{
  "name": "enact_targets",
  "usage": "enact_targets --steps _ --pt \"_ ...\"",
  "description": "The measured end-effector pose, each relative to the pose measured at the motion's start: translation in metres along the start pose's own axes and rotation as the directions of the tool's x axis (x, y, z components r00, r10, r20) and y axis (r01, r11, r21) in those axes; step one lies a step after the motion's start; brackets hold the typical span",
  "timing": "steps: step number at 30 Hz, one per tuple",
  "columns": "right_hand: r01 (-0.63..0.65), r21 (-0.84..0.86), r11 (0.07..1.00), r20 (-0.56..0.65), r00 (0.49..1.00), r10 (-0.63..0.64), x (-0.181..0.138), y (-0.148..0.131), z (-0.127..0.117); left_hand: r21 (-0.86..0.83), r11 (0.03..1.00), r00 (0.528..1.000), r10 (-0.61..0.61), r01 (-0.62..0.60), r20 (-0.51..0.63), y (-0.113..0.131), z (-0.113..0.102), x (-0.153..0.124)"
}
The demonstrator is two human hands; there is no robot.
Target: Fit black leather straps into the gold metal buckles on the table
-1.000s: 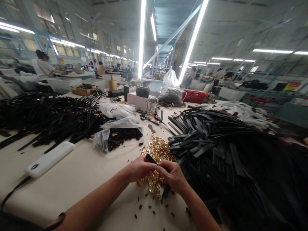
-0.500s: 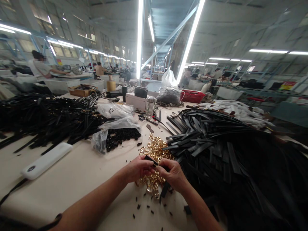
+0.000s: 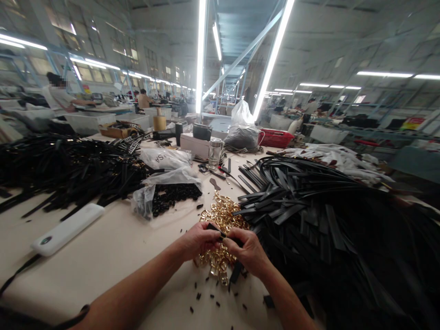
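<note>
Both hands meet over a heap of gold metal buckles (image 3: 225,208) on the pale table. My left hand (image 3: 198,240) pinches a black strap (image 3: 213,228) between thumb and fingers. Close against it, my right hand (image 3: 244,245) is closed on the same strap, whose end runs down under the palm. Whether a buckle sits between the fingertips is hidden. Small black pieces (image 3: 198,296) lie scattered on the table just below. A clear plastic bag (image 3: 142,199) of small black parts (image 3: 175,196) lies open beyond my left hand.
Long black straps (image 3: 309,197) are piled at right, and finished-looking black straps (image 3: 68,160) at left. A white power bank (image 3: 68,230) with a cable lies at left. Farther back stand a glass mug (image 3: 215,152), a white box (image 3: 194,145) and a red basket (image 3: 275,137). Co-workers sit in the distance.
Both hands keep nearly the same place and grip on the strap. The view has shifted very slightly; nothing else has visibly moved.
</note>
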State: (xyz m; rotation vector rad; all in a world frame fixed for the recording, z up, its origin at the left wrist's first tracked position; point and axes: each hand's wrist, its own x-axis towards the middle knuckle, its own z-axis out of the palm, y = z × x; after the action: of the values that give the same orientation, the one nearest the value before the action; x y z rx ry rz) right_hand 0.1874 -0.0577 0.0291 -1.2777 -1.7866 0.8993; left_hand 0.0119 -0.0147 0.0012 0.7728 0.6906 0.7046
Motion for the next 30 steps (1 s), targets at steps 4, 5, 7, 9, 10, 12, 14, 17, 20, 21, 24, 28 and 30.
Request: enact_targets --steps 4,5,7,9,10,12,14,17,20,21,24,28,30 --pt "-0.015 0.020 1.000 0.057 0.998 0.014 -0.001 0.003 0.000 0.042 0.998 0.999 0.046 -0.045 -0.027 0.003 0.004 -0.003" --pt "-0.024 0.025 0.999 0.080 0.997 0.022 -0.001 0.005 0.001 0.077 0.995 0.997 0.070 -0.067 -0.037 0.003 0.005 -0.003" --pt "-0.036 0.019 0.999 0.104 0.994 0.034 -0.001 0.008 0.002 0.188 0.975 0.988 0.136 -0.121 -0.070 0.003 0.006 -0.002" --pt "-0.032 -0.011 0.999 0.089 0.996 0.033 -0.001 0.009 0.004 0.322 0.930 0.969 0.220 -0.174 -0.110 0.002 0.006 0.000" --pt "-0.028 -0.033 0.999 0.069 0.997 0.031 -0.001 0.009 0.005 0.388 0.900 0.956 0.265 -0.198 -0.128 0.001 0.006 0.001" --pt "-0.021 -0.075 0.997 0.024 0.999 0.023 0.000 0.009 0.008 0.520 0.817 0.918 0.371 -0.249 -0.143 -0.001 0.004 0.003" --pt "-0.022 -0.111 0.994 -0.025 1.000 0.019 0.000 0.010 0.010 0.651 0.695 0.864 0.490 -0.305 -0.118 -0.002 0.003 0.003" --pt "-0.042 -0.140 0.989 -0.091 0.995 0.029 0.000 0.011 0.012 0.778 0.510 0.793 0.608 -0.366 -0.026 -0.002 0.005 -0.002" --pt "-0.054 -0.127 0.990 -0.137 0.990 0.036 0.001 0.011 0.011 0.794 0.431 0.761 0.645 -0.429 0.061 0.000 0.009 -0.008" --pt "-0.056 -0.114 0.992 -0.150 0.988 0.038 0.002 0.011 0.010 0.773 0.443 0.763 0.641 -0.454 0.081 0.001 0.011 -0.010" --pt "-0.071 -0.053 0.996 -0.159 0.985 0.061 0.003 0.012 0.007 0.605 0.642 0.831 0.554 -0.470 0.057 0.003 0.012 -0.012" --pt "-0.102 0.049 0.994 -0.126 0.986 0.107 0.003 0.013 0.006 0.233 0.913 0.936 0.351 -0.336 -0.024 0.003 0.010 -0.008" --pt "-0.112 0.086 0.990 -0.118 0.986 0.121 0.002 0.012 0.005 0.118 0.946 0.952 0.306 -0.301 -0.023 0.003 0.009 -0.007"
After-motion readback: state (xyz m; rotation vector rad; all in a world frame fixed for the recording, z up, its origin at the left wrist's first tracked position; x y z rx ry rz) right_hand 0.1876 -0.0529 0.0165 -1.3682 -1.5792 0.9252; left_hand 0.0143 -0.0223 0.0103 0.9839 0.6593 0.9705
